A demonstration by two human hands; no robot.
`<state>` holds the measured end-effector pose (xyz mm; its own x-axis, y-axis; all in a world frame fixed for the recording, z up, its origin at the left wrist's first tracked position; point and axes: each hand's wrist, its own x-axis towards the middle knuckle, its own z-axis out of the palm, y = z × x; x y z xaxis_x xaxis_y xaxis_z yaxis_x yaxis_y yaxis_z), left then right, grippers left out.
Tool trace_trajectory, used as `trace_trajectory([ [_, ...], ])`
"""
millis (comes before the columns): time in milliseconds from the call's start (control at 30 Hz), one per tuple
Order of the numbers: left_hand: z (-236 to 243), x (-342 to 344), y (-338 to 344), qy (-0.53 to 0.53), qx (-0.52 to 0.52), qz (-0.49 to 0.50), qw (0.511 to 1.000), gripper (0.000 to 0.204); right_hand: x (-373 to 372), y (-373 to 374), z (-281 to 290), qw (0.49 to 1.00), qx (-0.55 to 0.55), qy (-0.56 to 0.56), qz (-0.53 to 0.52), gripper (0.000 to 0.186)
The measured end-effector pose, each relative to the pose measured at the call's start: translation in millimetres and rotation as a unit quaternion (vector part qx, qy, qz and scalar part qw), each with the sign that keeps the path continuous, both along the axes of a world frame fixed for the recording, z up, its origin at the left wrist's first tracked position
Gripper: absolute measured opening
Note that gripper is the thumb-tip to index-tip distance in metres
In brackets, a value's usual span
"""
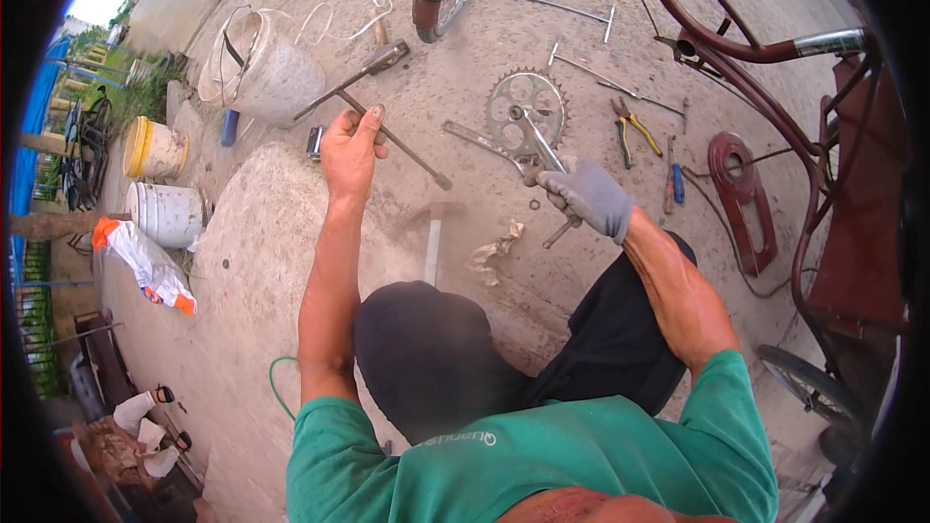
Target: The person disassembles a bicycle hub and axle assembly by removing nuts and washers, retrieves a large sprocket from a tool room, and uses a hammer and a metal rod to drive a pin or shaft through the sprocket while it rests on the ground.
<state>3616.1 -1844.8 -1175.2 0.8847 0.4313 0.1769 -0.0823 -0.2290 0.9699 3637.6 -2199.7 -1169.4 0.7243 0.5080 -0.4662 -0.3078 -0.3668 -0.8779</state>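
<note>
My bare left hand point(351, 150) is closed round a dark T-handle wrench point(412, 157), whose long shaft slants down to the right, off the ground. The grey-gloved right hand point(588, 196) grips a shiny crank arm point(542, 140) that reaches up across a toothed chainring point(499, 97). A second metal arm point(475, 138) runs up-left from beside the glove. Below the glove a short rod point(562, 232) sticks out; how it joins on is hidden by the fingers. A small nut point(534, 204) lies near the glove. Between my arms rests a hammer with a pale handle point(433, 247).
Pliers point(625, 131), screwdrivers point(678, 179), T-handled tools point(572, 10) and a red chain guard point(727, 160) lie to the right. A red frame point(736, 53) and wheel point(426, 0) stand beyond. Left are a white bucket point(276, 77), another hammer point(378, 29) and a sack point(145, 257).
</note>
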Motion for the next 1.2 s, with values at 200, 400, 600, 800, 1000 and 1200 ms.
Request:
trace_trajectory([
  [200, -126, 5, 0, 0.258, -0.177, 0.017, 0.95, 0.04, -13, 7, -21, 0.983, -0.086, -0.159, 0.026, 0.026],
  [400, -119, -3, -83, 0.264, -0.546, -0.13, 0.784, 0.065, -23, 21, -30, 0.856, -0.265, -0.436, 0.082, 0.028],
  [600, -109, -10, -87, 0.202, -0.592, -0.132, 0.769, 0.05, -14, 36, -41, 0.826, -0.326, -0.444, 0.12, 0.033],
  [800, -107, -19, -75, 0.145, -0.55, -0.181, 0.802, 0.034, -16, 40, -43, 0.863, -0.236, -0.44, 0.08, 0.033],
  [1000, -101, -18, -88, 0.139, -0.437, -0.111, 0.882, 0.024, -17, 40, -53, 0.941, -0.172, -0.287, 0.056, 0.031],
  [1200, -93, -25, -93, 0.075, -0.013, -0.044, 0.996, 0.026, -22, 36, -40, 0.984, -0.094, -0.139, 0.057, 0.034],
])
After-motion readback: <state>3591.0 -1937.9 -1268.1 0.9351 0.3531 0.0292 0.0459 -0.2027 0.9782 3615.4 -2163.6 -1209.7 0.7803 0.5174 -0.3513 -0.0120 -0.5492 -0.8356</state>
